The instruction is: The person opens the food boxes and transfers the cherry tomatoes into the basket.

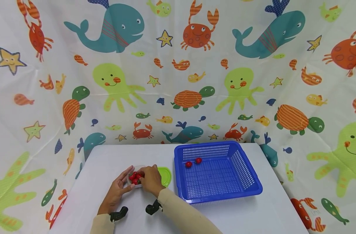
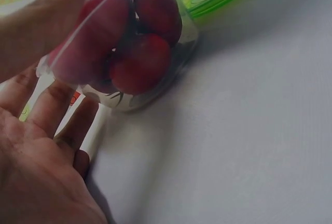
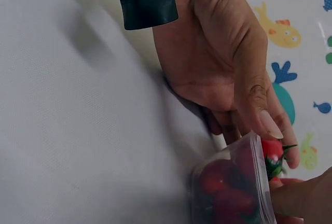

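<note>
A clear plastic container (image 1: 138, 185) full of red cherry tomatoes (image 1: 134, 177) stands on the left part of the table. My left hand (image 1: 118, 189) holds it from the left, thumb on the near side and fingers on the far side. In the left wrist view, tomatoes (image 2: 140, 64) show through the container's wall (image 2: 189, 40). Over the opening, my right hand (image 1: 151, 179) pinches a tomato with a green stem (image 3: 274, 156) between thumb and fingers at the container's rim (image 3: 258, 154). The right hand covers part of the container in the head view.
A bright green lid (image 1: 165, 176) lies just right of the container, partly behind the right hand. Further right stands a blue plastic basket (image 1: 219, 198) with two tomatoes (image 1: 188, 164) in its far left corner. A curtain printed with sea animals (image 1: 178, 113) hangs behind the white table (image 1: 108, 156).
</note>
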`<state>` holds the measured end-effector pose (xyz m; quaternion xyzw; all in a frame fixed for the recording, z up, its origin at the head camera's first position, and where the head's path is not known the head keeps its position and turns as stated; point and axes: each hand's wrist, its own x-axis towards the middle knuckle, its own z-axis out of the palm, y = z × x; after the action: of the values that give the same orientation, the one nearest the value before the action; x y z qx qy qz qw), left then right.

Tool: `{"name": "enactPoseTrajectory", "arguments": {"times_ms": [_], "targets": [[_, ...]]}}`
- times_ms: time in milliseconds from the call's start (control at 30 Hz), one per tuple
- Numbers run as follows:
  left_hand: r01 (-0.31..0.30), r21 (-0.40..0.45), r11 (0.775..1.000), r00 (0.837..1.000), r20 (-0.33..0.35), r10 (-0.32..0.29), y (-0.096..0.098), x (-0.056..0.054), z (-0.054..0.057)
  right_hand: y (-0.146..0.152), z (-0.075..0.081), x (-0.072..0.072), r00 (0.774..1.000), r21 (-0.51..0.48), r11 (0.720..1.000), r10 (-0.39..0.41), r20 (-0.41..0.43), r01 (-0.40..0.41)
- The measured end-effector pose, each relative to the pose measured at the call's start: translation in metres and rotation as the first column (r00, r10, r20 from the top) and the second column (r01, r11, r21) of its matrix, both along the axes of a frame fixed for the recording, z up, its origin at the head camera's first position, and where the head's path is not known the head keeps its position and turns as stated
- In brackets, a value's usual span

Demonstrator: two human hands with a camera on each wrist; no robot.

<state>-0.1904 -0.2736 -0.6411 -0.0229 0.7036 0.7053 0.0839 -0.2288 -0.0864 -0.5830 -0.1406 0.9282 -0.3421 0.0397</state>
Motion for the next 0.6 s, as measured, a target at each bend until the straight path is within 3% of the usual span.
{"name": "enactPoseTrajectory", "arguments": {"times_ms": [333, 600], "targets": [[0.01, -0.002, 1.0, 1.0, -0.016, -0.01, -0.0005, 0.0, 0.0002, 0.0065, 0.0006, -0.0005, 0.997, -0.022, 0.998, 0.054, 0.046, -0.053], [0.005, -0.004, 1.0, 1.0, -0.008, -0.005, 0.0006, -0.0001, -0.0004, 0.0097, 0.001, 0.0015, 0.999, -0.071, 0.997, 0.01, 0.037, -0.007]]}}
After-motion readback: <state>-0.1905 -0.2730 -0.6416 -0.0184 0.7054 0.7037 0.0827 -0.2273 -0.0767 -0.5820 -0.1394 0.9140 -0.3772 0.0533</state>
